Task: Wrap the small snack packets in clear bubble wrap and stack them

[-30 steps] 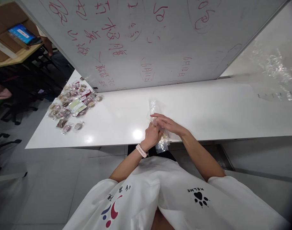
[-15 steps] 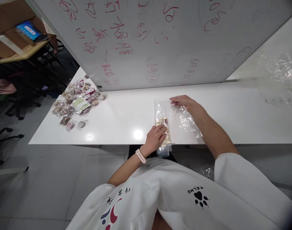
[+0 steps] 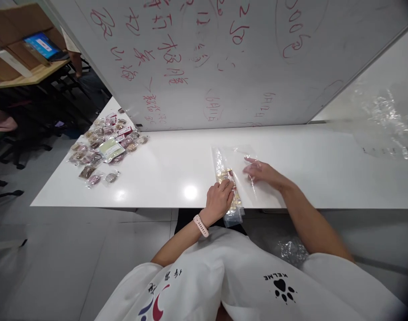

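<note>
"One brand reads clearly: KELME, on the shirt (image 3: pixel 245 269), beside a paw print (image 3: pixel 284 290)"

"And the board (image 3: pixel 183 100)?"

"Red writing. 6月 appears twice, once inside a ring"

"What about the surface and the room?"

"White table (image 3: pixel 170 165), glossy, with two bright reflections; grey floor (image 3: pixel 117 276). Further off, a wooden desk (image 3: pixel 33 79) bears a laptop (image 3: pixel 45 45), and another person's arm (image 3: pixel 76 62) shows near it"

"Now count"

"One green pouch (image 3: pixel 110 150) on a heap of packs (image 3: pixel 79 154) too jumbled to number, three more packs along its near side. Two tangles of plastic: one at far right (image 3: pixel 394 118), one below the table edge (image 3: pixel 292 250)"

"And the hands?"

"Left hand (image 3: pixel 220 196), one watch (image 3: pixel 201 225) on its wrist, lies palm down on a bag (image 3: pixel 220 158), fingers bent over gold packets (image 3: pixel 225 174) inside; I can't tell whether it grips. That bag sits at the near edge, its end overhanging. Right hand (image 3: pixel 259 173) is half open, fingers apart, perhaps touching the clear film (image 3: pixel 237 154) around it"
</note>
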The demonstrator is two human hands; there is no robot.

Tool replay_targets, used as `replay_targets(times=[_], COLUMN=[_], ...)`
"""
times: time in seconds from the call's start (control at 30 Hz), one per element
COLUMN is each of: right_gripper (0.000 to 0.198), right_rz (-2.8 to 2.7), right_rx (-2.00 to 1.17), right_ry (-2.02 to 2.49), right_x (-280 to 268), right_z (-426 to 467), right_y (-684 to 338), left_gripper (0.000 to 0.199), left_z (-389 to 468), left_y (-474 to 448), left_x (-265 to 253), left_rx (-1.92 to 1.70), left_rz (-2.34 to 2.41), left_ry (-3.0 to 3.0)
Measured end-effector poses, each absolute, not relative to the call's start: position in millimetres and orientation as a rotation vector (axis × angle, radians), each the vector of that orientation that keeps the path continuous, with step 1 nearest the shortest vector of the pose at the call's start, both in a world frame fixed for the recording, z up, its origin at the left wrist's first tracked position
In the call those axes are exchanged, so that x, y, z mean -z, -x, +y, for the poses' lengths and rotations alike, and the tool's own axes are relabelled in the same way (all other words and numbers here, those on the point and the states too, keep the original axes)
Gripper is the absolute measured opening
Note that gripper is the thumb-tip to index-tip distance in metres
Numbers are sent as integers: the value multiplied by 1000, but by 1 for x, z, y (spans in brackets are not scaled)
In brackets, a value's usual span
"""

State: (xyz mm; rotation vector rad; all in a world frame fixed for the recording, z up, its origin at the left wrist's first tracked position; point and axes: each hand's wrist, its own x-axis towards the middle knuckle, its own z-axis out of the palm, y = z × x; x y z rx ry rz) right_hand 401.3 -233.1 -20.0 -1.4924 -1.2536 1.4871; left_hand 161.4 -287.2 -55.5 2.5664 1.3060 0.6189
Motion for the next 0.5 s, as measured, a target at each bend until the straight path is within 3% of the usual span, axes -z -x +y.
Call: replay_targets(times=[0.27,0.37,0.5], right_gripper=[53,52,51], right_rz=[-1878,-1939,-1996], right_rx=[-1317,-1233,-1132], right_ry=[1164,1216,1295], right_x=[16,22,36], right_z=[-253,-246,-246], right_y=[-331,-331,-341], left_gripper=[20,20,43], left_z=[-284,-291,-301], left_y=[-164,-151,-124], left_x=[60,66,63], left_rx=[-540,-690,-950], left_rz=[1330,1267,1260], left_ry=[-2524,-2426,-2262])
